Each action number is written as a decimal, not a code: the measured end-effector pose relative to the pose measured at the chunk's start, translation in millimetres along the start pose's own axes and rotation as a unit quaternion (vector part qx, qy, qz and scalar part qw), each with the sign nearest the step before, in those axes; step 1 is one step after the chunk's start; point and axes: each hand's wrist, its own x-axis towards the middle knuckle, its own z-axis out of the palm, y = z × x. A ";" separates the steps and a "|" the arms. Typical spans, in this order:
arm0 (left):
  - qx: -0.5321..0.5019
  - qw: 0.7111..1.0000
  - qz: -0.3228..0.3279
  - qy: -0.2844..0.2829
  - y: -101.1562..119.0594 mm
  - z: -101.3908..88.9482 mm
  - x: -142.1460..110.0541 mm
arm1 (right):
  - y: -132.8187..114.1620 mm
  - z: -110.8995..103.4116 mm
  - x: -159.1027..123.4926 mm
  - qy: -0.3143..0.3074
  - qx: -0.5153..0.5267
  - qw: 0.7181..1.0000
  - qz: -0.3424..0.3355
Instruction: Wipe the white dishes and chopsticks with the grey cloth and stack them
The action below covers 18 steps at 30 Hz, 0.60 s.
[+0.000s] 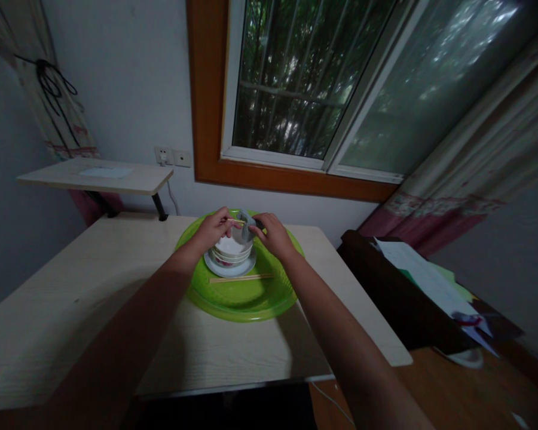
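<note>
My left hand [215,230] is closed on a thin yellowish chopstick [237,221], held level over a stack of white bowls [231,258]. Opposite it, my right hand [271,234] pinches a grey cloth [246,226] that wraps around the chopstick's far end. The bowls rest on a white plate [232,272] inside a bright green round tray [246,312]. More chopsticks [241,278] lie across the tray floor in front of the plate. Whether my left hand holds more than one chopstick is too small to tell.
The tray sits on a pale wooden table [94,286]. A raised shelf [94,174] with a sheet of paper stands at the back left. Beyond the right edge is a dark brown piece of furniture [385,298] with papers [424,275]. A window [314,83] is behind.
</note>
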 end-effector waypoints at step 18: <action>0.108 0.990 0.062 0.060 -0.8 -1.3 4.5 | -7.9 5.2 2.3 -0.025 0.016 0.999 -0.038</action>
